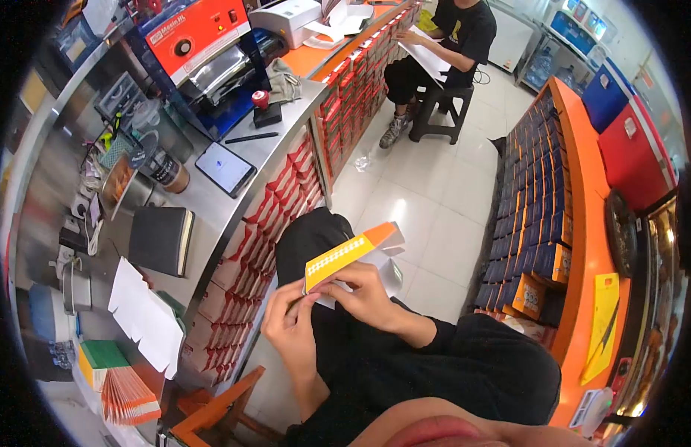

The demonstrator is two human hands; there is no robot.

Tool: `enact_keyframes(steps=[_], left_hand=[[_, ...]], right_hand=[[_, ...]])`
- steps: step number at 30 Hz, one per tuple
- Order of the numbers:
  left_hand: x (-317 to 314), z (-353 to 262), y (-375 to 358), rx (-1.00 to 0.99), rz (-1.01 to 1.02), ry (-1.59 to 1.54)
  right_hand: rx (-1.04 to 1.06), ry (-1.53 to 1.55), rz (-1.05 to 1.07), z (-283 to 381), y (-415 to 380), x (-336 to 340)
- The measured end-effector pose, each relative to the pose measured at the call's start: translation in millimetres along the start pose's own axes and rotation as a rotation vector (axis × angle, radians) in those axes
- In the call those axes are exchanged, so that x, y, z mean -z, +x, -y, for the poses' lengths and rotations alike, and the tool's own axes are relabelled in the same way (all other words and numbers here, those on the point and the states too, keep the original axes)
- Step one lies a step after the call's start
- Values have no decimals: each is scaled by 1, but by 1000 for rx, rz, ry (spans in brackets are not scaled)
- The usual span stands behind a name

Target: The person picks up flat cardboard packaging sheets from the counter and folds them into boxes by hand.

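A partly folded cardboard box (338,261), yellow and orange outside with white print and flaps standing up at its far end, is held up over my lap. My left hand (292,319) pinches its near left end, thumb and fingers closed at the corner. Wrapped around the lower side is my right hand (364,295), its fingers pressed on the card. Part of the box's white inner side shows beyond the right hand; its underside is hidden by the hands.
On the steel counter at left lie a phone (225,168), a black notebook (161,240), a white unfolded card sheet (146,316) and a stack of orange folded cartons (129,393). Stacked dark boxes (535,201) fill the right shelf. Ahead, another person (465,45) sits on a stool (441,115) holding white card.
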State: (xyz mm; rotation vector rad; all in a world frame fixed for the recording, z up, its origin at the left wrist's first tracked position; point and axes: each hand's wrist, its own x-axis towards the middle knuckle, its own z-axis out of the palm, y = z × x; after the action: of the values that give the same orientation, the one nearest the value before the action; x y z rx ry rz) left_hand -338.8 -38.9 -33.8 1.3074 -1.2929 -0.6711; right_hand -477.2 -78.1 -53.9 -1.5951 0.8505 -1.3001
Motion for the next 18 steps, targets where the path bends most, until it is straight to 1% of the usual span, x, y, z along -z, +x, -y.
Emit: enact_keyframes(steps=[1, 2, 3, 5, 6, 8, 10, 11, 12, 13, 14, 15, 16, 17, 18], left_hand=[[0, 8, -2, -21, -41, -45], [2, 12, -2, -3, -99, -64], [5, 16, -1, 16, -157, -82], [14, 24, 2, 26, -284, -131], [21, 30, 3, 1, -362, -69], [32, 35, 5, -82, -421, -167], [29, 30, 4, -86, -377, -155], [26, 24, 4, -86, -357, -146], [17, 14, 6, -22, -366, -81], [9, 9, 12, -103, -409, -11], [4, 6, 14, -184, -452, 60], [5, -6, 8, -184, -473, 434], [8, -14, 2, -121, -372, 186], [11, -21, -5, -56, -267, -62], [13, -28, -11, 12, -157, -309]], right_hand=[[55, -54, -27, 0, -2, -3], [110, -108, -55, 0, -1, -5], [154, -178, -17, 10, -2, -1], [401, -193, -4, 28, -2, 18], [523, -201, 2, 37, 1, 24], [391, -297, -224, 57, 4, 29], [326, -375, -132, 59, 12, 36], [329, -396, 71, 54, 19, 40], [335, -414, 274, 48, 22, 41], [350, -351, 295, 41, 22, 35], [339, -376, 245, 38, 20, 28], [326, -401, 194, 36, 17, 21], [311, -428, 143, 35, 15, 15], [310, -554, 135, 36, 14, 10], [320, -571, 144, 35, 12, 5]])
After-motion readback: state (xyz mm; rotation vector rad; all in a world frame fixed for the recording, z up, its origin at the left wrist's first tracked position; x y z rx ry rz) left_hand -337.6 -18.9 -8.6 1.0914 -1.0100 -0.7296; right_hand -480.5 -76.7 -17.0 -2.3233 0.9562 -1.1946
